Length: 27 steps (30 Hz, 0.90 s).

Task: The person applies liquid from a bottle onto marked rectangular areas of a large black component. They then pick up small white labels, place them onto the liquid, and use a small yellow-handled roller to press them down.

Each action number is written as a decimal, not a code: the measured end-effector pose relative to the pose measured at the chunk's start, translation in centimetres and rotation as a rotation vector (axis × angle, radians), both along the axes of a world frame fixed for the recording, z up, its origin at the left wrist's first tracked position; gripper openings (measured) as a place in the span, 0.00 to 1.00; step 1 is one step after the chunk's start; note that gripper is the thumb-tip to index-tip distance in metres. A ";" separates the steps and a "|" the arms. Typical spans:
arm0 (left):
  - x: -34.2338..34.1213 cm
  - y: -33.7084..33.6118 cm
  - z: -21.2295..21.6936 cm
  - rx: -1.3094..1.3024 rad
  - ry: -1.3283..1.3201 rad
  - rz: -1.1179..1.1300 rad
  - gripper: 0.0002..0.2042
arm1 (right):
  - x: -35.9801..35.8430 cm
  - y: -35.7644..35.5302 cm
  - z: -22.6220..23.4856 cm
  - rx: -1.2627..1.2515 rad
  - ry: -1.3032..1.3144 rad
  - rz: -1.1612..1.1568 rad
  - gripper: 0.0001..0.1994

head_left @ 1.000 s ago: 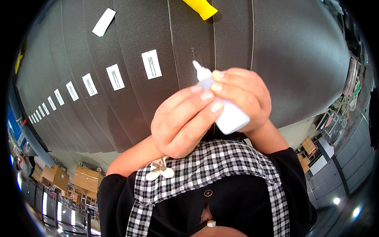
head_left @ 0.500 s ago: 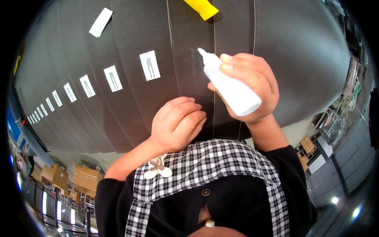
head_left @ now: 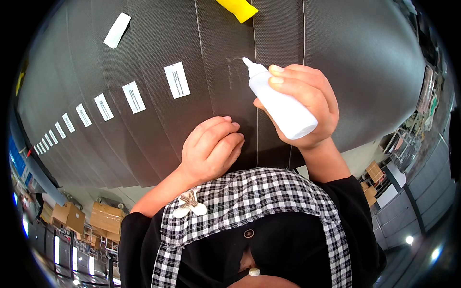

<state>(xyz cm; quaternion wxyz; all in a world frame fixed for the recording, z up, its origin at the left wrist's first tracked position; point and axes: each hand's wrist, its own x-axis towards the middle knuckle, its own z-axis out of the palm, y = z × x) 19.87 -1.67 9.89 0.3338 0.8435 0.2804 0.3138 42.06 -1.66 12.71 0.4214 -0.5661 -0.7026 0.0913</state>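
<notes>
In my right hand I grip a white squeeze bottle, tilted with its nozzle pointing up and left. The nozzle tip is at the end of a thin glossy trail of clear glue on a dark brown textured sheet. This trail runs up and then bends right. My left hand rests on the sheets near my apron, fingers curled together; nothing shows in it, and its palm side is hidden. A white printed label lies on the neighbouring sheet, left of the trail.
Overlapping brown sheets fan leftward, with a row of several labels such as one label. A folded white stack of paper and a yellow object lie at the far side. Cardboard boxes stand beyond the lower left edge.
The glue trail has grown: it now bends rightward to the nozzle tip. The sheets and labels appear shifted slightly left in view. The right hand keeps its grip on the bottle.
</notes>
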 end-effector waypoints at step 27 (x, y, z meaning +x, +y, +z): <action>0.1 -0.1 -0.1 0.016 0.002 -0.013 0.13 | -0.8 -3.7 1.1 -0.093 -0.014 0.000 0.22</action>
